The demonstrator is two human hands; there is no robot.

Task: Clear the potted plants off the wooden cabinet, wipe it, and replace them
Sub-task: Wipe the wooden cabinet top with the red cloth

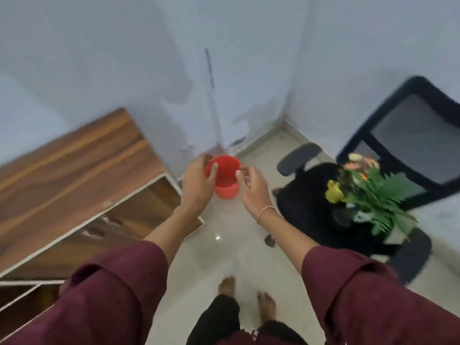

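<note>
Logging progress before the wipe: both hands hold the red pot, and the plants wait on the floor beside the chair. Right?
Not quite. In the head view the plants sit on the seat of the black chair, not on the floor. The rest holds: the left hand and right hand hold the red pot.

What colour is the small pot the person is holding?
The pot is plain red-orange, inside and out; the head view shows it.

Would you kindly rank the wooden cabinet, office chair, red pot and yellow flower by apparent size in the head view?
Largest to smallest:
wooden cabinet, though cropped by the frame
office chair
red pot
yellow flower
</note>
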